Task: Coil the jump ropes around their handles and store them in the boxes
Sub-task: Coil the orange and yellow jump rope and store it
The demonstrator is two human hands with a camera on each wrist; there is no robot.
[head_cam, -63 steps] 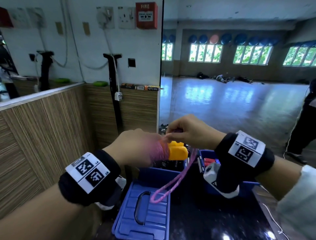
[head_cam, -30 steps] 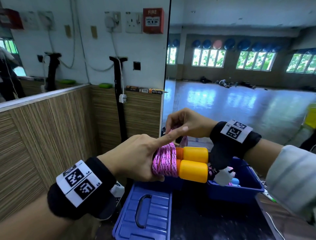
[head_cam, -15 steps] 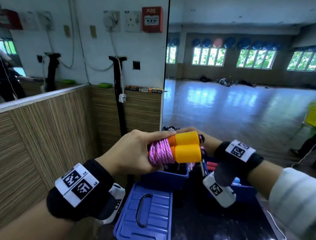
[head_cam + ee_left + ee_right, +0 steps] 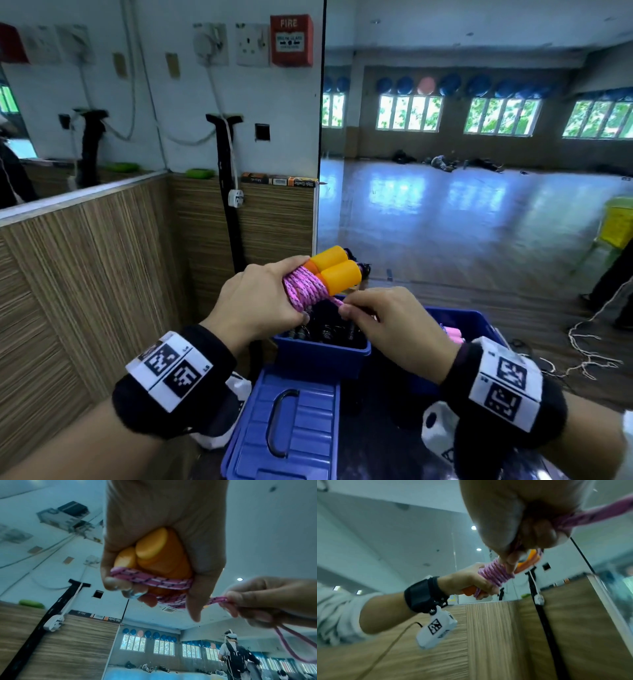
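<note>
Gripping coiled jump rope (image 4: 310, 291) between both hands, above box (image 4: 322, 353).

Probably gym: wall mirror (image 4: 479, 171), exercise balls (image 4: 479, 85)

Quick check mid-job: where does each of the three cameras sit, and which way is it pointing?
Head: looks forward and down at both hands, the left hand gripping the orange handles, above the blue boxes.
Left wrist: looks up along the palm at the handles and pink rope; right hand at the edge.
Right wrist: looks up past its own fingers at the left forearm.
All share the rope coil.
</note>
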